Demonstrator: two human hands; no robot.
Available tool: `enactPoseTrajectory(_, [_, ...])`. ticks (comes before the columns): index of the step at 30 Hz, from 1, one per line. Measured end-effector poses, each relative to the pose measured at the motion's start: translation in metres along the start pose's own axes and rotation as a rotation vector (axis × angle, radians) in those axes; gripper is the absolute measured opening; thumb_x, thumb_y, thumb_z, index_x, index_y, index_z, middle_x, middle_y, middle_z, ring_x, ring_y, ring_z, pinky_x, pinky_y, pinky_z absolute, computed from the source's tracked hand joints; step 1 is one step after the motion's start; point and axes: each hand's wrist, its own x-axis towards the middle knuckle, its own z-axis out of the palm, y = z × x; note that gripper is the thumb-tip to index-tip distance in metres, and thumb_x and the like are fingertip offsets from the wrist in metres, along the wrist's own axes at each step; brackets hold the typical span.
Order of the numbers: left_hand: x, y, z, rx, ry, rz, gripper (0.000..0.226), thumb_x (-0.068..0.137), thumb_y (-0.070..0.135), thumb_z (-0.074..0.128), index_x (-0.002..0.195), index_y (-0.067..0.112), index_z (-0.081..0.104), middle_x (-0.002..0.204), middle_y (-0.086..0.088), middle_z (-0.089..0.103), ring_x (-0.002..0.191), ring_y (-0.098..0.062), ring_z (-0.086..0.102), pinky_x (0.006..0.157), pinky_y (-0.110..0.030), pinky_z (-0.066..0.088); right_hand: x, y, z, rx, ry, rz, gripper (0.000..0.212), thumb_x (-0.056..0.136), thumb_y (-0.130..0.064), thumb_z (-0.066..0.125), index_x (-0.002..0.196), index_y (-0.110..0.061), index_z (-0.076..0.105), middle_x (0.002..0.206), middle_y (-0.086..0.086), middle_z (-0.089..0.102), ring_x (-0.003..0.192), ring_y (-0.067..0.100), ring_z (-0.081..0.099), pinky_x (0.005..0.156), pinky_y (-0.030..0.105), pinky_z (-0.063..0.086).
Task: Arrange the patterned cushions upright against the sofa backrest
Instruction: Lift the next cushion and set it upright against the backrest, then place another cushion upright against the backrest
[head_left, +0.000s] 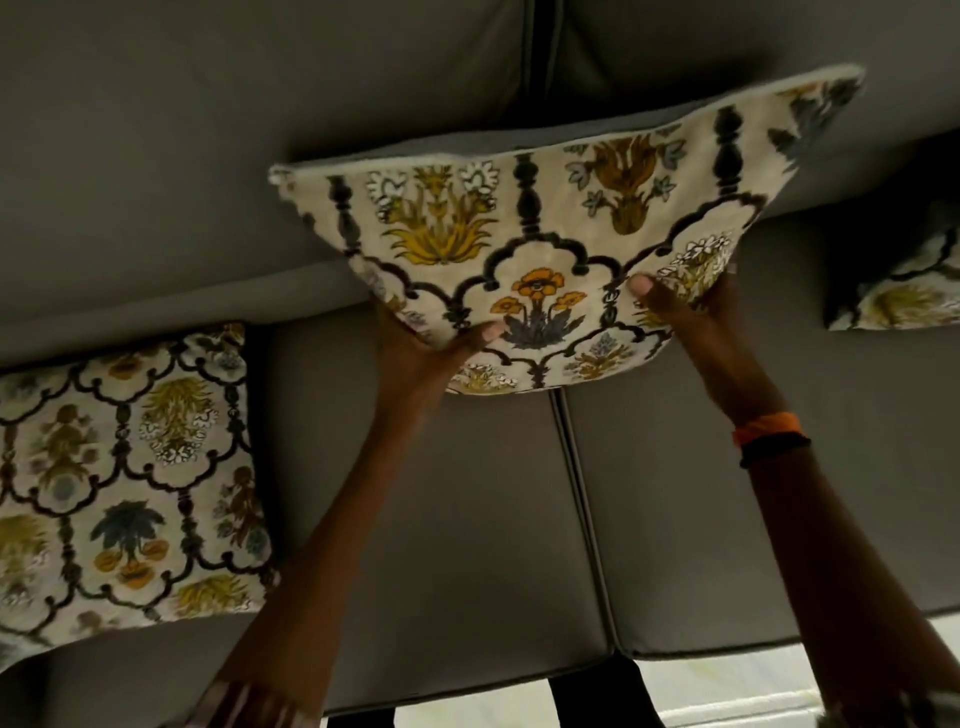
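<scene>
A cream cushion with a floral print (545, 228) is lifted above the grey sofa seat (441, 493), its top edge close to the backrest (208, 156). My left hand (431, 353) grips its lower left edge with the thumb on the front. At the lower right edge, my right hand (691, 306) grips it the same way. A second patterned cushion (124, 478) lies flat on the seat at the left. A third patterned cushion (904, 280) shows partly at the right edge, near the backrest.
A seam (582, 493) splits the sofa seat into two pads below the held cushion. Pale floor (727, 691) shows past the sofa's front edge at the bottom right. An orange band (769, 423) circles my right wrist.
</scene>
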Motion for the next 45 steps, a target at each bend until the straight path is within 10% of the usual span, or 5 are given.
enactPoseTrajectory(12, [-0.063, -0.057, -0.121, 0.257, 0.045, -0.099, 0.117, 0.074, 0.055, 0.082, 0.161, 0.029, 0.009, 0.165, 0.009, 0.016, 0.147, -0.002, 0.014, 0.119, -0.028, 0.021, -0.114, 0.105, 0.162, -0.079, 0.576, 0.34, 0.085, 0.097, -0.031, 0.076, 0.164, -0.012, 0.027, 0.163, 0.009, 0.038, 0.151, 0.027, 0.04, 0.125, 0.046, 0.04])
enactPoseTrajectory(19, [-0.084, -0.175, -0.396, 0.745, 0.319, -0.178, 0.09, 0.083, 0.059, 0.063, 0.153, 0.014, 0.029, 0.155, -0.03, 0.034, 0.142, -0.051, 0.034, 0.115, -0.066, 0.033, -0.17, 0.132, 0.409, -0.148, -0.157, 0.434, 0.055, 0.098, -0.008, 0.074, 0.146, -0.007, 0.048, 0.107, 0.004, 0.061, 0.091, 0.004, 0.063, 0.067, 0.002, 0.048])
enactPoseTrajectory(26, [-0.047, -0.212, -0.508, 0.145, 0.048, -0.512, 0.141, 0.044, 0.055, 0.098, 0.159, 0.024, 0.022, 0.16, -0.004, 0.039, 0.146, -0.022, 0.039, 0.12, -0.045, 0.036, -0.165, 0.104, 0.501, 0.032, -0.278, 0.378, 0.086, 0.078, -0.034, 0.095, 0.153, -0.031, 0.053, 0.149, -0.003, 0.066, 0.139, 0.02, 0.063, 0.118, 0.054, 0.049])
enactPoseTrajectory(37, [-0.041, -0.188, -0.526, -0.056, 0.3, -0.115, 0.142, 0.051, 0.056, 0.096, 0.159, 0.027, 0.009, 0.166, 0.001, 0.02, 0.152, -0.014, 0.029, 0.121, -0.042, 0.038, -0.168, 0.029, 0.502, -0.17, -0.056, 0.127, 0.137, 0.046, -0.058, 0.101, 0.162, -0.028, 0.033, 0.16, -0.006, 0.051, 0.146, 0.015, 0.052, 0.121, 0.046, 0.045])
enactPoseTrajectory(45, [-0.001, -0.221, -0.537, 0.015, 0.142, -0.033, 0.133, 0.058, 0.064, 0.088, 0.158, 0.026, 0.009, 0.166, -0.008, 0.016, 0.152, -0.013, 0.023, 0.12, -0.012, 0.028, -0.111, 0.065, 0.517, -0.228, -0.239, 0.022, 0.11, 0.065, 0.008, 0.095, 0.157, 0.001, 0.035, 0.143, -0.004, 0.057, 0.122, -0.024, 0.056, 0.111, 0.02, 0.053])
